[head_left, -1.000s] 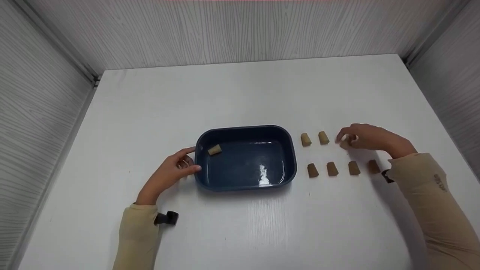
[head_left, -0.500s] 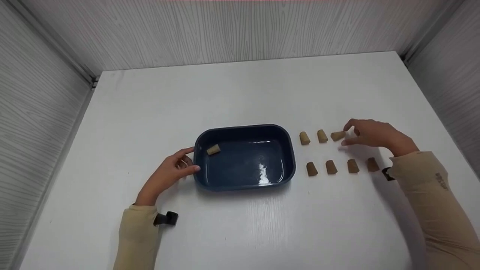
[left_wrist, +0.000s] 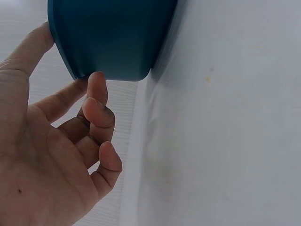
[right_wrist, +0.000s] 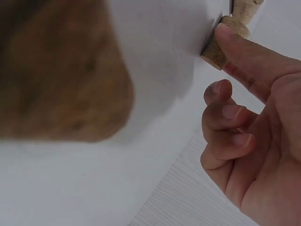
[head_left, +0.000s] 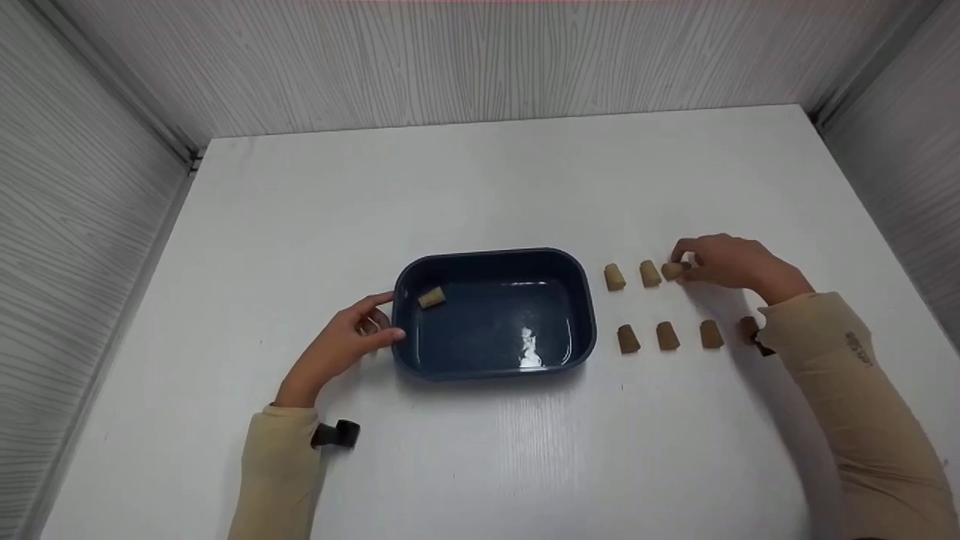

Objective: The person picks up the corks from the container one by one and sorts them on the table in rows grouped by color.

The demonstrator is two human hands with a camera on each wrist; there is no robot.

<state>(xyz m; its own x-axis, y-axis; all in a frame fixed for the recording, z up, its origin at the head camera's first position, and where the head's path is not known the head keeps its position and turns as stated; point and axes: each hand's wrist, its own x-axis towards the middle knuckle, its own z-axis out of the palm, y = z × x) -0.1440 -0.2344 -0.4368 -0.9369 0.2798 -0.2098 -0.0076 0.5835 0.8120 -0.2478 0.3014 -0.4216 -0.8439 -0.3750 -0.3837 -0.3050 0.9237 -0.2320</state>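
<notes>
A dark blue rectangular dish (head_left: 480, 337) stands on the white table with one cork stopper (head_left: 431, 298) lying in its left end. My left hand (head_left: 346, 341) holds the dish's left end, thumb over the rim and forefinger at the outer wall; the remaining fingers curl free in the left wrist view. To the right of the dish, my right hand (head_left: 735, 261) pinches a tapered cork (head_left: 670, 271) between thumb and forefinger, low at the table. The right wrist view shows this pinched cork (right_wrist: 215, 52) close to another cork (right_wrist: 247, 9).
Two corks, a left one (head_left: 614, 277) and a right one (head_left: 650, 273), stand in the back row beside the dish. A front row of several darker corks (head_left: 628, 339) runs toward the right sleeve (head_left: 817, 345). A blurred cork (right_wrist: 66, 80) fills the right wrist view's left side.
The right hand's cork shifted left and back, then lay on its side by the spread fingers. Now thumb and forefinger have closed on it. The left hand and dish stay put.
</notes>
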